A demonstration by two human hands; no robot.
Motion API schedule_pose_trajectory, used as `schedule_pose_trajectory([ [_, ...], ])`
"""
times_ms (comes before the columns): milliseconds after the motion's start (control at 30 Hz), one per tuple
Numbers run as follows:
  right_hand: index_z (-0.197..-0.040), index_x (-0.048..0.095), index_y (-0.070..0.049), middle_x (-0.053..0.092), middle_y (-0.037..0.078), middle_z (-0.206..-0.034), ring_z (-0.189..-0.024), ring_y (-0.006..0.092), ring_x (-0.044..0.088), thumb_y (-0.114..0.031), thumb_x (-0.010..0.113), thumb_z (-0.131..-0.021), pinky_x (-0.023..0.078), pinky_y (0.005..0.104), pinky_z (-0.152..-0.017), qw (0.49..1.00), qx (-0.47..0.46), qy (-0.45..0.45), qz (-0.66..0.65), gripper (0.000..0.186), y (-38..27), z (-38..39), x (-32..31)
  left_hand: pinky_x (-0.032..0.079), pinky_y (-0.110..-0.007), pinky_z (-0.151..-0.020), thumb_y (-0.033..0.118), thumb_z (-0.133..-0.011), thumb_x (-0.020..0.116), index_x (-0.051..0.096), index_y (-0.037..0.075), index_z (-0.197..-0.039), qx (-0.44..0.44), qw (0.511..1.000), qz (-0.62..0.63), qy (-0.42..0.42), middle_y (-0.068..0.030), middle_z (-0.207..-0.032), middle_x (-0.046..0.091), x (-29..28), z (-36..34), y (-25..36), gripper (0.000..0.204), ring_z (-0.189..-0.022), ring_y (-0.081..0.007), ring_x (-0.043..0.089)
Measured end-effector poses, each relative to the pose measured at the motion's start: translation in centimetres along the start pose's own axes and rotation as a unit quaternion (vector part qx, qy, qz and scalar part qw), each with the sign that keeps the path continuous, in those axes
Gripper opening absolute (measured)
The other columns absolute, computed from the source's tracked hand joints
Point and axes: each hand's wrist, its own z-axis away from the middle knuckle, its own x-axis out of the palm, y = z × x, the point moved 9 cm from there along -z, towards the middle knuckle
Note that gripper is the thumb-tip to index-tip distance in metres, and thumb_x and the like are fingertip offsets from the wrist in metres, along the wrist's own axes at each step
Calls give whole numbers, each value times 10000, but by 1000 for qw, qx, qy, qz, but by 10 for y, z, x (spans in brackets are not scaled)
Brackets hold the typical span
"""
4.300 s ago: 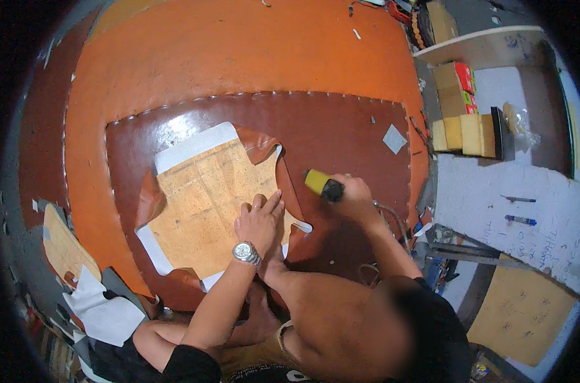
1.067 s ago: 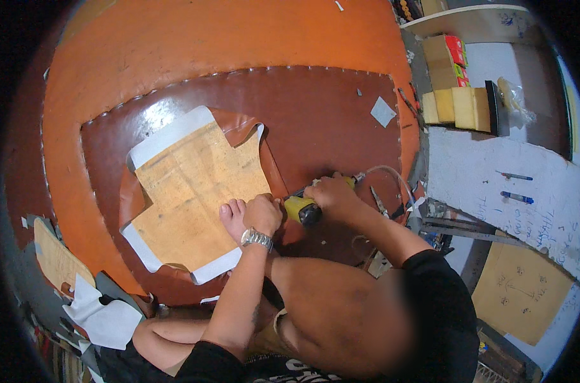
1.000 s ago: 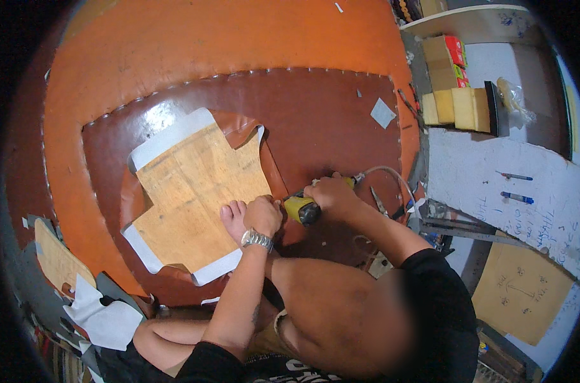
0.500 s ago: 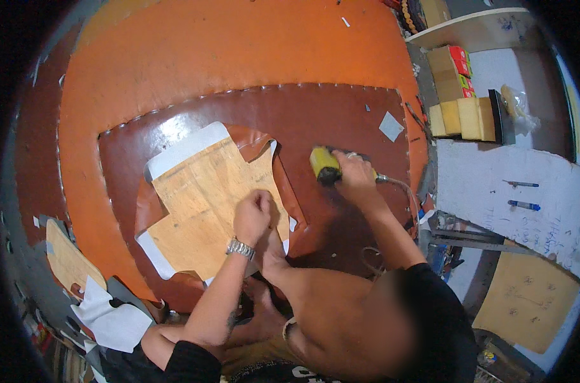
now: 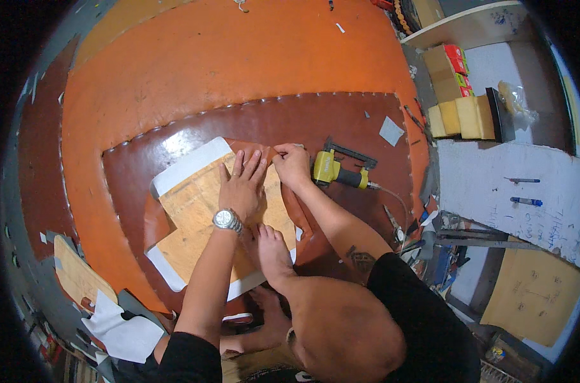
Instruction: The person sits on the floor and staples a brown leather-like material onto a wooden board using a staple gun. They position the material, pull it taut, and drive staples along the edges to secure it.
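A plywood panel (image 5: 200, 217) lies on brown leather (image 5: 293, 207) and white sheeting (image 5: 191, 163), which stick out round its edges. My left hand (image 5: 242, 187) rests flat on the panel with its fingers spread; the fingertips touch the leather folded over the far edge. Beside it, at the panel's far right corner, my right hand (image 5: 292, 165) pinches the leather edge. A yellow and black staple gun (image 5: 338, 169) with an air hose lies just right of that hand. My bare foot (image 5: 274, 252) presses on the panel's near right part.
Under the work is a brown and orange padded surface (image 5: 252, 64) with a stapled seam. A grey scrap (image 5: 391, 131) lies far right. On the right shelf stand yellow foam blocks (image 5: 462, 118) and pens (image 5: 526, 202). Another board (image 5: 79, 268) and white cloth (image 5: 124, 329) lie at the left.
My right hand has let go of the staple gun, which now lies on the mat, and has taken the leather edge. My left hand has opened and moved to the panel's far edge.
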Motion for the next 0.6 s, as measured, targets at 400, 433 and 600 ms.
schedule_pose_trajectory([
  [400,-894,765,13,700,237,-1003,-980,424,696,-64,634,-887,565,523,-870,970,-187,-84,131,152,-54,19,-3,275,-690,-1217,333,-965,703,357,301,-1659,13,995,87,54,15,-1749,286,-14,7,-5,777,-1611,-311,255],
  [433,-889,763,12,695,238,-1007,-984,427,693,-66,621,-896,565,524,-872,966,-191,-88,150,162,-56,19,0,308,-685,-1196,316,-951,720,371,316,-1651,5,991,115,65,-2,-1727,324,-18,3,-10,783,-1591,-314,293],
  [600,-911,763,21,698,253,-1089,-1031,432,679,-85,592,-932,558,521,-900,966,-201,-52,156,202,-63,27,6,462,-590,-969,199,-985,614,465,444,-1578,11,995,31,95,-24,-1442,529,-33,-25,-14,659,-1367,-274,486],
])
